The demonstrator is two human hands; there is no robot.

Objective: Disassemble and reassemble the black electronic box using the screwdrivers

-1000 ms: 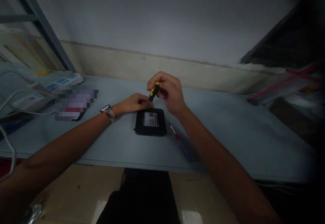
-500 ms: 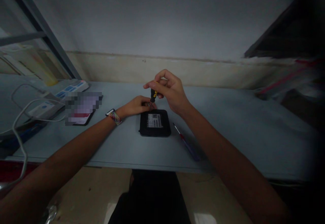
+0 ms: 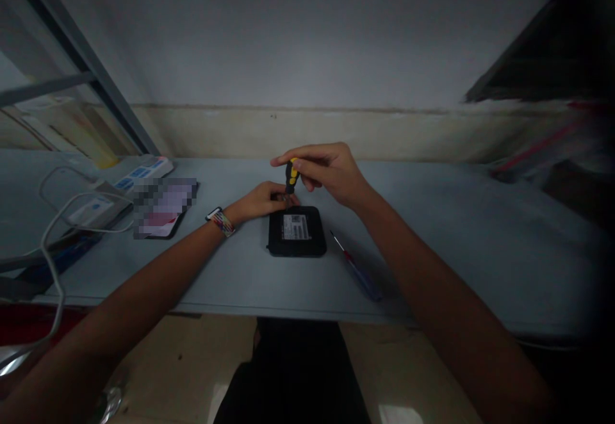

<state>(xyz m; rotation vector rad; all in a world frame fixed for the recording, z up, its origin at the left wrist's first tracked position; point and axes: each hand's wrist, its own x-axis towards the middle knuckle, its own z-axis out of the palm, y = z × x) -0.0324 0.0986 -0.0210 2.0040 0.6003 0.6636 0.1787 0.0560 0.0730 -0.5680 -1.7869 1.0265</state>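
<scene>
A flat black box [image 3: 296,248] with rounded corners and a white printed label [image 3: 295,227] lies on the table in front of me. Above its far edge, my right hand [image 3: 334,171] grips a stubby black-and-yellow screwdriver [image 3: 291,179] by the handle. The screwdriver stands nearly upright with its shaft pointing down; its tip is hard to see. My left hand [image 3: 262,200] rests at the box's far left corner, its fingers closed around the area of the shaft. What those fingers pinch is too dark to make out.
A second screwdriver [image 3: 358,271] with a purple handle lies right of the box. At the left are a phone [image 3: 168,212] with a blurred screen, a power strip [image 3: 139,177] and white cables [image 3: 48,244]. The wall runs along the table's back edge.
My right hand's index finger has straightened out across the top of the screwdriver, and more of the handle shows. My left hand stays at the box corner. The view has shifted slightly.
</scene>
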